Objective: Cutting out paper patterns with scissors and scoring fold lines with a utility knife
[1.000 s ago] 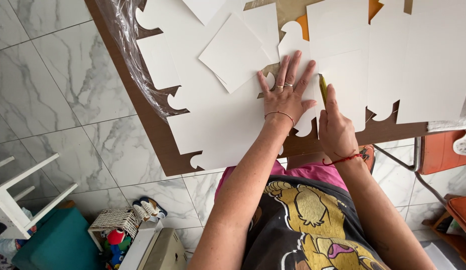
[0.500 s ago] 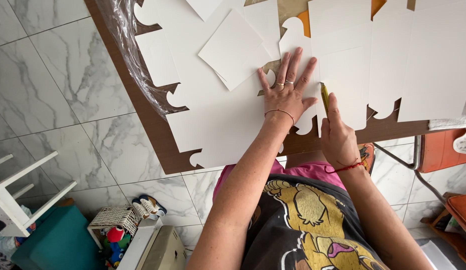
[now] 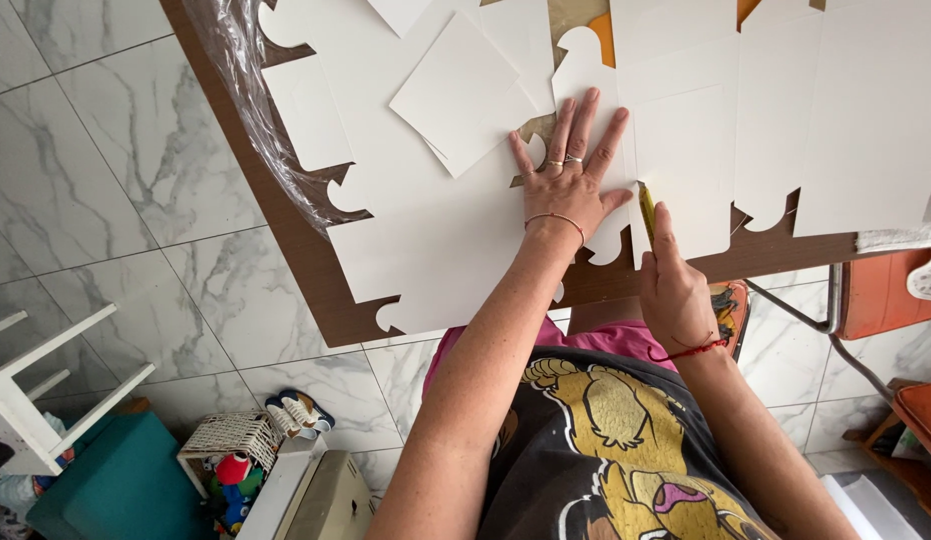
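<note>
My left hand [image 3: 569, 172] lies flat with fingers spread on a large white die-cut cardboard sheet [image 3: 426, 230] on a brown table [image 3: 286, 240]. My right hand [image 3: 674, 280] grips a small yellow-green cutter [image 3: 647, 207], its tip against the white card just right of my left hand. A loose white square of card [image 3: 461, 92] rests on the sheet above my left fingers. More white die-cut panels [image 3: 846, 110] lie to the right.
Clear plastic film [image 3: 248, 100] hangs off the table's left edge. Below is marbled tile floor [image 3: 106, 180], a white stool [image 3: 46, 390], a teal box [image 3: 116, 490], a small basket with toys [image 3: 231, 450] and an orange chair [image 3: 886, 300] at right.
The view has shifted slightly. My right hand with the cutter has edged a little up along the card; my left hand stays pressed flat.
</note>
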